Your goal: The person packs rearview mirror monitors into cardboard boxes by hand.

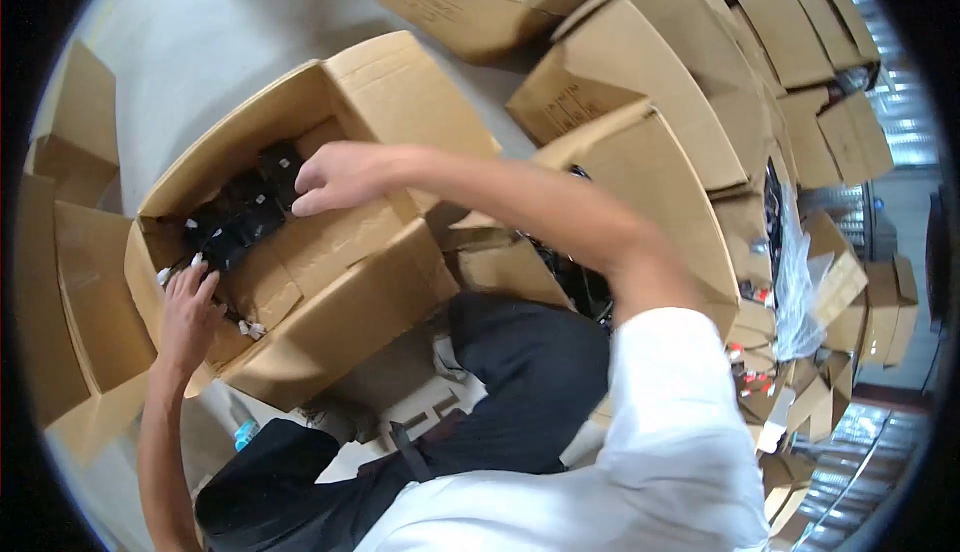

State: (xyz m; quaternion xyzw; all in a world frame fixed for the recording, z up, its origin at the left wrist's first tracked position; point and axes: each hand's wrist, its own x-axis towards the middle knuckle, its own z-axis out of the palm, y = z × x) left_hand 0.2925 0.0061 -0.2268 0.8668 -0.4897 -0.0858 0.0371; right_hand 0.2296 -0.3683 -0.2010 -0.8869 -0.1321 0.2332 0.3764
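Note:
Inside a deep open cardboard box point(345, 247), several flat black parts point(245, 222) with small white marks lie along the far-left side. At the box's left end, my left hand point(187, 310) has its fingers bent around a white connector point(197, 260). Another white connector point(163, 277) shows just beside those fingers. My right hand point(340, 174) comes in over the near wall from the right, its thumb and fingers closed at the edge of a black part point(281, 162). Its grip is partly hidden. Loose white connectors point(251, 329) on a dark wire rest near the box's lower corner.
Open cardboard boxes point(650, 82) crowd the right side, one holding black glossy parts point(585, 282). More boxes point(85, 282) stand close on the left. Clear plastic wrap point(797, 297) hangs farther right. My bent legs point(520, 392) are at the box's near side.

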